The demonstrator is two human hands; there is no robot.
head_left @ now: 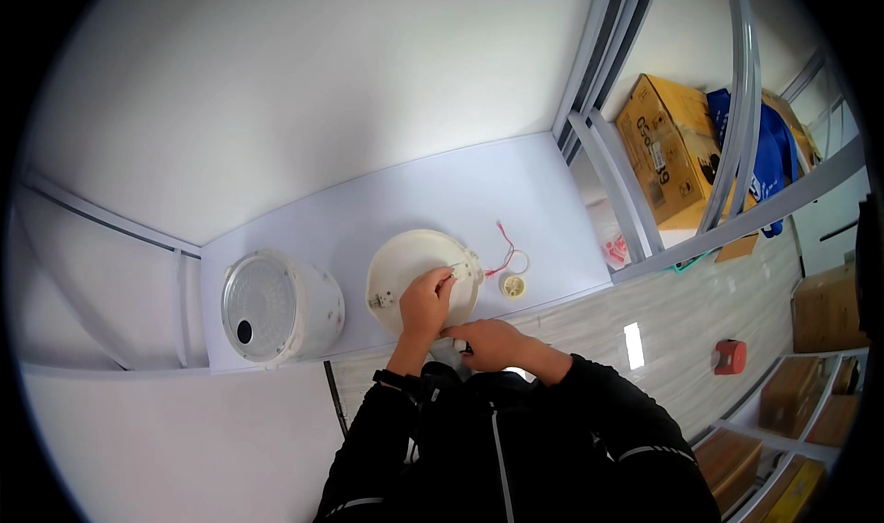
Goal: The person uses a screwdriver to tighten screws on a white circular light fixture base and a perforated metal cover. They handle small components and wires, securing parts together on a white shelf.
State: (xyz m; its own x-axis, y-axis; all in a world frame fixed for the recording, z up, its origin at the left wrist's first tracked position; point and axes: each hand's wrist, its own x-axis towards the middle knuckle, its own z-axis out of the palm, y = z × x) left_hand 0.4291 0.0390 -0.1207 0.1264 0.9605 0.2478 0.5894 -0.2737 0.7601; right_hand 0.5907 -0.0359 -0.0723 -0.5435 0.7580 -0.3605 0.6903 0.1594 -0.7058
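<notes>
A round cream-white shell (412,247), dish-like with fittings at its rim, lies on the pale worktop (387,190) in front of me. Over its right part is my left hand (425,300), thumb and fingertips pinched together close to a fitting (465,271) on the rim; whatever they hold is too small to make out. My right hand (490,343) is at the shell's near edge, fingers curled round a small white-and-dark object (462,345), mostly hidden. Red and white wires (502,263) trail from the shell's right side. Beside them sits a small round yellowish part (513,286).
A white cylindrical appliance body (318,307) with a grey disc-shaped face stands at the worktop's left. Metal frame posts (626,187) bound the right side. Beyond are a cardboard box (668,145), a blue bag (773,150), a red stool (729,357) and shelved boxes (792,394).
</notes>
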